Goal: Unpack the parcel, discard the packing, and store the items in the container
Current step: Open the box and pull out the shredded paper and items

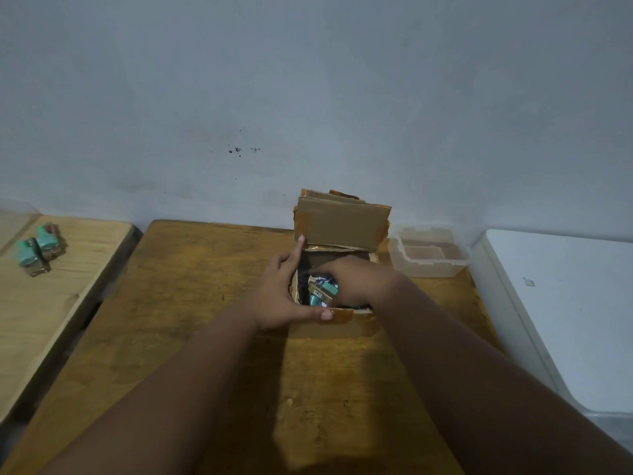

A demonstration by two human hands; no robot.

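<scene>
Box (342,222) hides whether right hand (356,279) grips anything; left hand (274,296), spread, braces its rim.

The brown cardboard parcel (342,224) stands open at the far edge of the worktop (205,303), its taped lid flap upright. Inside, small teal-capped items (323,290) lie jumbled on dark packing (303,282). The clear plastic container (430,257), lidless and divided, sits just right of it.
</scene>
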